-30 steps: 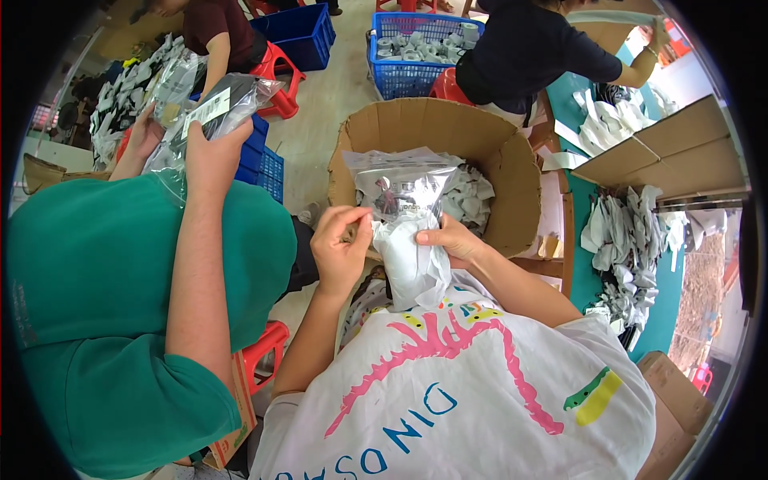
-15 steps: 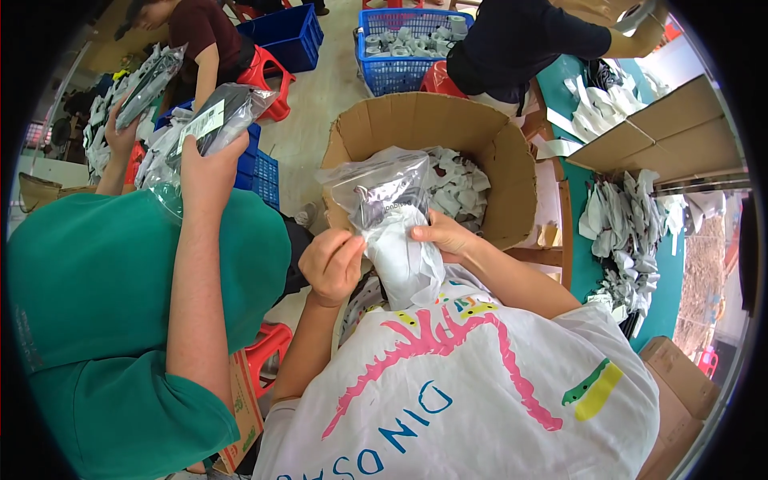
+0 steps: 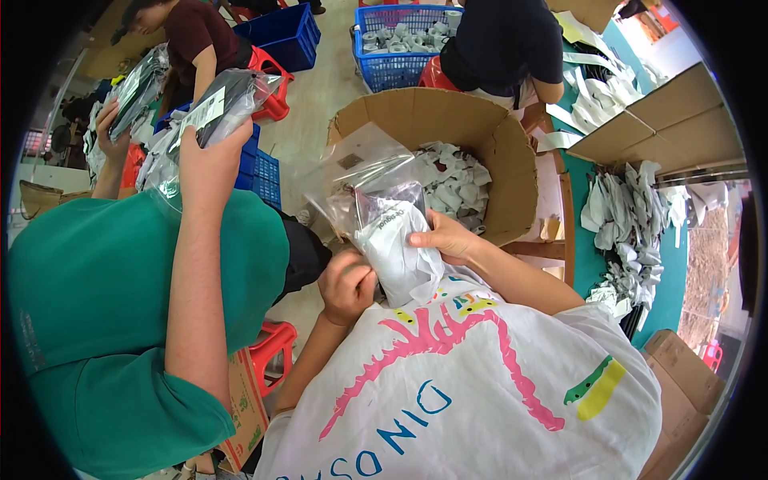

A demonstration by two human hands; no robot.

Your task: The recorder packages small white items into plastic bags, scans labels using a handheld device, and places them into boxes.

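A clear plastic bag (image 3: 396,244) with a white-wrapped bundle inside rests in front of my chest, its loose transparent end standing up and away from me. My right hand (image 3: 448,238) grips the bag's right side, thumb on top. Close against the left edge of the bag, my left hand (image 3: 349,286) is curled and slightly blurred; what its fingers hold, if anything, is hidden. Just beyond, a large cardboard box (image 3: 512,176) holds a heap of crumpled white paper scraps (image 3: 454,182).
At my left a co-worker in a green shirt (image 3: 144,264) holds dark bagged items (image 3: 216,116). Ahead are a blue basket of white rolls (image 3: 400,72) and a seated person in dark clothing (image 3: 500,48). A green table (image 3: 584,264) bears white bundles at right; a red stool (image 3: 272,352) stands lower left.
My left hand has moved down and slightly right, its fingers curling in. The bag's clear end has opened out to the left. The person in dark clothing has lowered an arm.
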